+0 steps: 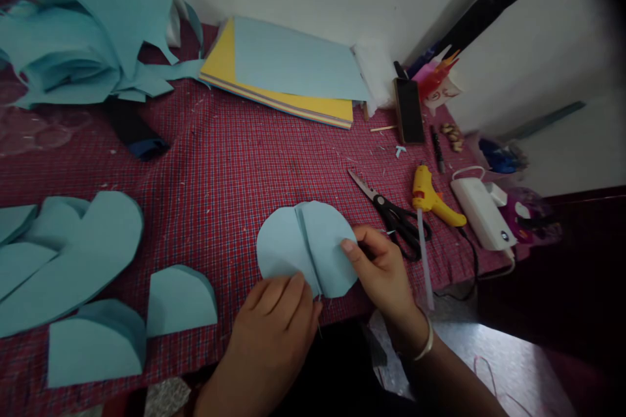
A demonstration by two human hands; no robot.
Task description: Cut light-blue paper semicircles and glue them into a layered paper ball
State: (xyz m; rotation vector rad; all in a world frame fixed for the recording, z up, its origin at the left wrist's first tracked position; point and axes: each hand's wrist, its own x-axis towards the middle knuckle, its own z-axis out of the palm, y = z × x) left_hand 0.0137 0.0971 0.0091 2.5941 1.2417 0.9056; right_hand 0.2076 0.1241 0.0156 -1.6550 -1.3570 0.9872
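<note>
A round light-blue paper piece [303, 244], made of folded halves meeting at a middle seam, lies near the front edge of the red checked tablecloth [220, 163]. My left hand [274, 326] presses its lower edge with closed fingers, near the seam. My right hand [381, 270] pinches the piece's right edge between thumb and fingers. Black-handled scissors [391, 212] lie just right of my right hand, and a yellow glue gun [430, 195] lies beyond them.
Folded blue half-circles [180, 300] and larger blue cut-outs [68, 254] lie at the front left. Blue paper scraps [78, 39] pile at the back left. A stack of blue and yellow sheets [288, 71] sits at the back. A white power bank [482, 212] lies at the right edge.
</note>
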